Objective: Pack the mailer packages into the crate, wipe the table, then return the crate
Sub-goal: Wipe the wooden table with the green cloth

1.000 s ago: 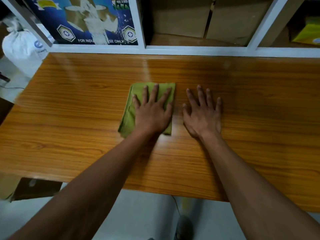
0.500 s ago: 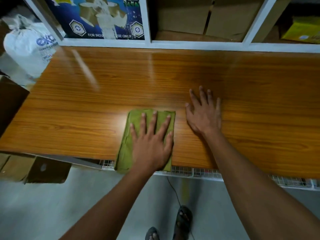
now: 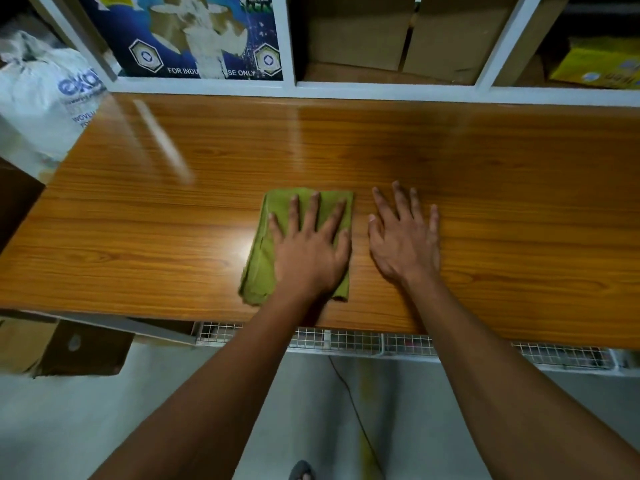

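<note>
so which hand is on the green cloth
The left hand, fingers spread flat on the green cloth; the right hand rests on bare table beside it.

A white-framed shelf unit (image 3: 381, 90) stands behind, holding cardboard boxes (image 3: 398, 36) and a blue printed carton (image 3: 194, 36); a white sack (image 3: 38, 98) sits left, above a pale grey floor (image 3: 311, 410)

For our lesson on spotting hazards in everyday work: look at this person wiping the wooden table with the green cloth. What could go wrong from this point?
1. The green cloth lies close to the table's near edge; a stroke further back might drag it off onto the floor.
2. The left hand presses with flat fingers only, so the folded cloth could bunch or slip.
3. The right hand rests flat on the glossy top; leaning weight there could slide.
</note>
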Demonstrator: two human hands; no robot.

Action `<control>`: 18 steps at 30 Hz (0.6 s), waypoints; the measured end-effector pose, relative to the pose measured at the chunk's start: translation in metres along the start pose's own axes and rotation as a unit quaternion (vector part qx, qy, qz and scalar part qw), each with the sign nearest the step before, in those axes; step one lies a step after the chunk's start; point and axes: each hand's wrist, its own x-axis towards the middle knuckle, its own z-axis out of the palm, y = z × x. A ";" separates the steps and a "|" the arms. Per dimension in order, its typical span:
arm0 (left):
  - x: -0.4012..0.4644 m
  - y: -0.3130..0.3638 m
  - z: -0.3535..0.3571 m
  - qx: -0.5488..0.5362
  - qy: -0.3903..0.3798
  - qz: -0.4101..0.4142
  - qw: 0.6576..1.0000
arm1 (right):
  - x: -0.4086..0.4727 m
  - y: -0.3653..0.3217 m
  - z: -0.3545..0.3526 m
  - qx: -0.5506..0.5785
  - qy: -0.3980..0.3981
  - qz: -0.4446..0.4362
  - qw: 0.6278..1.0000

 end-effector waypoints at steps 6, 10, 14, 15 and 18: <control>0.022 0.005 0.001 0.000 -0.006 -0.002 1.000 | 0.002 0.001 0.002 0.003 0.005 -0.002 1.000; 0.094 0.012 -0.006 -0.002 -0.022 -0.025 0.999 | 0.001 0.004 0.003 0.012 0.019 -0.002 1.000; 0.051 0.009 -0.002 0.007 -0.005 -0.023 1.000 | 0.002 0.002 0.003 0.021 0.018 -0.004 1.000; 0.024 0.009 0.001 0.005 0.008 -0.019 1.000 | 0.002 0.001 0.003 0.021 0.015 -0.003 1.000; -0.033 0.007 0.006 0.003 0.013 -0.014 1.000 | 0.002 0.002 0.003 0.016 0.011 0.000 1.000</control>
